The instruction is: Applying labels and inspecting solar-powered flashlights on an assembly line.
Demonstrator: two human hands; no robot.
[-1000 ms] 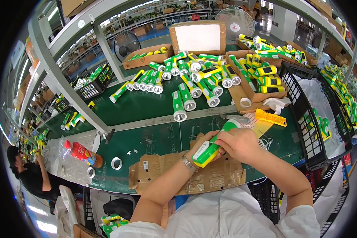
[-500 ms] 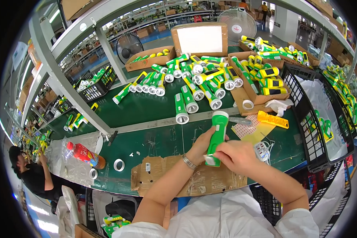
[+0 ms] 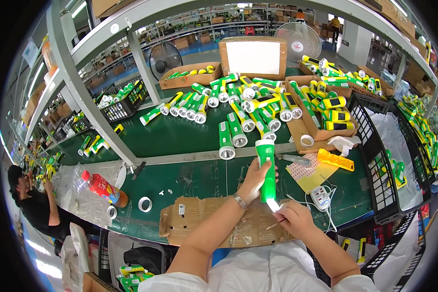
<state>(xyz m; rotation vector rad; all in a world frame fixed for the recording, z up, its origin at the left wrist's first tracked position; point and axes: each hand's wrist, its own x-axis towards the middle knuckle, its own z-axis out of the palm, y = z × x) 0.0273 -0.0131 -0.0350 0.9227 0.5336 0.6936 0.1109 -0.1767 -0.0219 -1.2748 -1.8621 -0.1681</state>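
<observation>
So I'm standing by this bench and the person's left hand has its fingers wrapped snugly round the barrel of a green flashlight, held up over the near side, lens end pointing away from them. Right hand is just below the tail end, fingers pinched in, with a thin stick poking out of the grip. There's a bright white piece between tail and fingertips; can't tell if it's pinched too, or even what it is. My worry: pull it crooked and it could tear or bend, or the stick could slip and scratch the casing. That barrel looks smooth too, so a hard tug might twist it in the left palm. Also, the white cord off the power strip loops right beside the right hand, so a careless swing could snag it.
</observation>
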